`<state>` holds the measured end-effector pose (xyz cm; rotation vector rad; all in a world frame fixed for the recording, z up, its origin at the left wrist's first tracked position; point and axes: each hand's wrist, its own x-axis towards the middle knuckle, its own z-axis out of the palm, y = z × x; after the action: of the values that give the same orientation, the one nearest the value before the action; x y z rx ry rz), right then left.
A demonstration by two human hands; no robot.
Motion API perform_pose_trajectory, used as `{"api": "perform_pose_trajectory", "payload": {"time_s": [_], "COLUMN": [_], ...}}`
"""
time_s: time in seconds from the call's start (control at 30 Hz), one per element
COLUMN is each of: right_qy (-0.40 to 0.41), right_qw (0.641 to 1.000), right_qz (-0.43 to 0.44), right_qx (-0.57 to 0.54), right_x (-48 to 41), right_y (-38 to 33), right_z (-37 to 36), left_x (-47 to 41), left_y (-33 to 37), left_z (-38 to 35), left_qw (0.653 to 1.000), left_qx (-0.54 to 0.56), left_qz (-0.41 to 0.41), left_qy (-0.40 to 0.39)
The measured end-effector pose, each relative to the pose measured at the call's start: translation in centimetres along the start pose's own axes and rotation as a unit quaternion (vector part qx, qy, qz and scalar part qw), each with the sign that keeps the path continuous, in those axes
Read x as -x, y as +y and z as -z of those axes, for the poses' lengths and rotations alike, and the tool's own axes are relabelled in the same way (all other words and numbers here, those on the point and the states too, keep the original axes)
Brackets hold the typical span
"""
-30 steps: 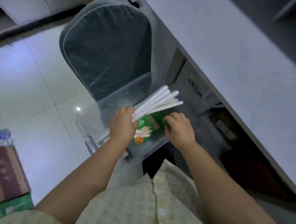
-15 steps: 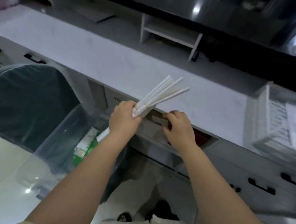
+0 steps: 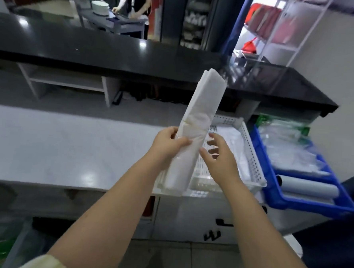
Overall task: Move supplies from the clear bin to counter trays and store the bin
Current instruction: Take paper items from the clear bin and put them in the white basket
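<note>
counter (image 3: 47,146), pale grey and glossy, runs across the room with ceiling light glinting off it. behind the counter a raised black ledge (image 3: 114,53) spans the width, and under that ledge sit white cubby shelves (image 3: 67,81). past the ledge, far back, another person (image 3: 136,1) stands at a grey cart with a stack of white plates. to the far right of the counter a white wire rack (image 3: 282,26) holds red and pink things, blurred.

on the counter's right end rests a white perforated tray (image 3: 251,151) with white packets lying in it. just beside that tray, further right, a blue bin (image 3: 313,202) holds clear plastic bags and a grey roll. below the counter's front edge are white drawers with black handles (image 3: 224,222). down at the lower left, under the counter's level, a corner of the clear bin (image 3: 18,246) shows with something green inside; it is blurry.

a long bundle of white wrapped supplies (image 3: 195,130) stands tilted over the near left part of the white tray, its top leaning away toward the black ledge and hiding part of the tray's wall. the left hand (image 3: 167,143) is wrapped round the bundle's middle, thumb across its front. the right hand (image 3: 220,157) hovers just beside the bundle, fingers spread and loose, thumb close to the wrapper; i cannot tell whether it touches. both forearms reach out bare from a pale checked sleeve (image 3: 46,263).
</note>
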<state>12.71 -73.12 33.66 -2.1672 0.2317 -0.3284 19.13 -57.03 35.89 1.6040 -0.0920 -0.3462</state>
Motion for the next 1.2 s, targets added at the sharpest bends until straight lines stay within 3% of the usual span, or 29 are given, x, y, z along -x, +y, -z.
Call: {"api": "perform_pose_trajectory", "payload": {"time_s": [0.1,0.23,0.43,0.63,0.73,0.9,1.0,1.2], "right_qy": [-0.044,-0.064,-0.087,-0.061,-0.047,-0.070,-0.058,-0.034], "right_qw": [0.974,0.924,0.894,0.876,0.893,0.959,0.972,0.991], "right_qz": [-0.105,-0.202,-0.261,-0.325,-0.346,-0.273,-0.188,0.008], "right_qx": [-0.195,-0.319,-0.352,-0.352,-0.284,-0.027,0.125,0.132], "right_x": [-3.3,-6.9,-10.6,-13.2,-14.1,-13.5,-13.1,-12.6], "right_y": [1.9,4.8,8.1,10.8,12.1,13.1,12.2,6.7], "right_z": [3.0,4.8,3.9,1.2,-0.1,-1.4,-1.5,-1.6], "left_x": [-3.3,-7.0,-11.6,-15.3,-16.5,-17.0,-16.4,-13.6], "left_y": [1.0,0.4,-1.6,-3.9,-5.2,-5.9,-5.8,-4.0], "left_z": [-4.4,-7.7,-8.4,-7.1,-6.5,-5.4,-5.0,-2.8], "left_qw": [0.990,0.980,0.994,0.993,0.988,0.969,0.951,0.858], "left_qx": [0.105,0.135,-0.029,-0.088,-0.147,-0.247,-0.307,-0.493], "left_qz": [0.064,0.125,0.100,0.079,0.051,0.000,-0.035,-0.133], "left_qy": [-0.061,-0.073,-0.029,-0.009,0.011,0.033,0.020,0.053]}}
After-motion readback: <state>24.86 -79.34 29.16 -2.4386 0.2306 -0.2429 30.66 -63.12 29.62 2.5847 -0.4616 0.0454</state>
